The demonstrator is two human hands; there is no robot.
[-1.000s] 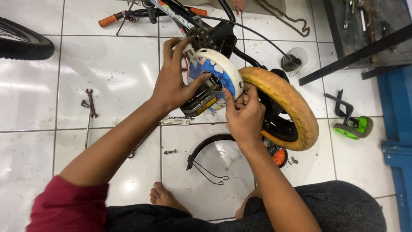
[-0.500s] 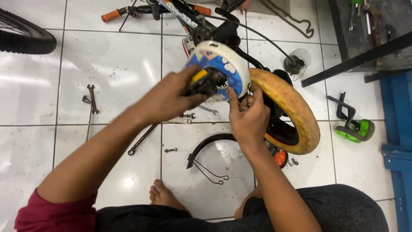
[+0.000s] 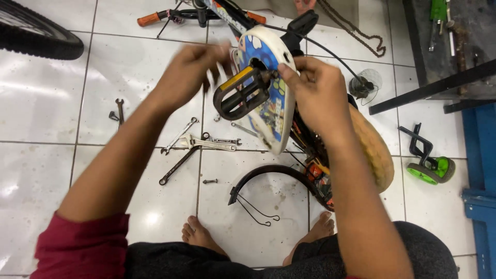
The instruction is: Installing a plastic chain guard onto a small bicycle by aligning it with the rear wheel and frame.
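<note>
A small bicycle lies upside down in front of me. Its white and blue chain guard (image 3: 271, 111) faces me, with a black pedal (image 3: 238, 94) that has a yellow reflector sticking out of it. My right hand (image 3: 316, 95) grips the guard's right edge, thumb on the front. My left hand (image 3: 190, 72) is blurred by motion just left of the pedal, fingers apart, with nothing seen in it. Behind my right forearm is the tan tyre (image 3: 373, 152) of the small wheel.
Several wrenches (image 3: 206, 142) and a bolt (image 3: 209, 181) lie on the white tiles, with another wrench (image 3: 118, 109) further left. A black fender (image 3: 268, 173) lies near my bare feet. A green training wheel (image 3: 431, 169) is at right, a black tyre (image 3: 39, 39) at top left, and a chain (image 3: 356, 31) at the top.
The chain guard and pedal have swung up and toward me. My left hand came off the pedal and moved left. My right hand shifted up onto the guard's right edge.
</note>
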